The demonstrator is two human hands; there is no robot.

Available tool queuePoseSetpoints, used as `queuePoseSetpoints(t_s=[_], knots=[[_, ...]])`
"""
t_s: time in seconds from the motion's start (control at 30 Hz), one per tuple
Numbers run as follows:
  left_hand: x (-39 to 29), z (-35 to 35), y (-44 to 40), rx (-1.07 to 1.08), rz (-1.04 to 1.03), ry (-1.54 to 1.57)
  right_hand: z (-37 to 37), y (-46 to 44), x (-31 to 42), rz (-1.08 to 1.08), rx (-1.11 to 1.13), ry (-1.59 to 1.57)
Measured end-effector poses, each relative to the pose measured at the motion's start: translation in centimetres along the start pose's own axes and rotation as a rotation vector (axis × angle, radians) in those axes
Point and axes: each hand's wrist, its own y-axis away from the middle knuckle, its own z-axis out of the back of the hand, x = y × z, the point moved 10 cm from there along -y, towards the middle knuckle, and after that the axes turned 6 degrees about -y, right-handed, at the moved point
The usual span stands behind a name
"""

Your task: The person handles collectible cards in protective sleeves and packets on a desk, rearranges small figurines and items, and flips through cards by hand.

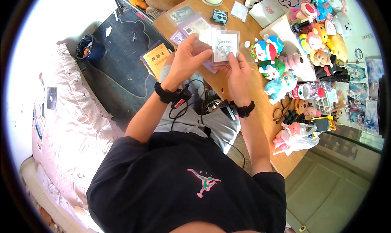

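Note:
Over the wooden desk (260, 106), my right hand (238, 72) pinches a clear-sleeved card (225, 46) with a line drawing of a small figure on white. My left hand (188, 58) is close beside it, thumb and fingers round a clear plastic sleeve, partly hidden behind the thumb. Beyond my left hand lie a purple-edged packet (196, 26) and a translucent picture sleeve (181, 14). Near my left wrist, a yellow notebook (156, 58) is partly covered by my arm.
Plush toys (269, 49) and a bottle (301, 92) line the desk's right side. Glasses (281, 110) and a plastic bag (296, 138) are nearer. A patterned small box (220, 16) stands at the far side. A bin (90, 48) and a bed (73, 123) are left.

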Motion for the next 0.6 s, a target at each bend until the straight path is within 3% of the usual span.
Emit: queuePoseSetpoints(t_s=[0.6], knots=[[1.6, -0.9, 0.7, -0.047, -0.017, 0.042, 1.3, -0.3, -2.4, -0.128, 0.075, -0.181]])
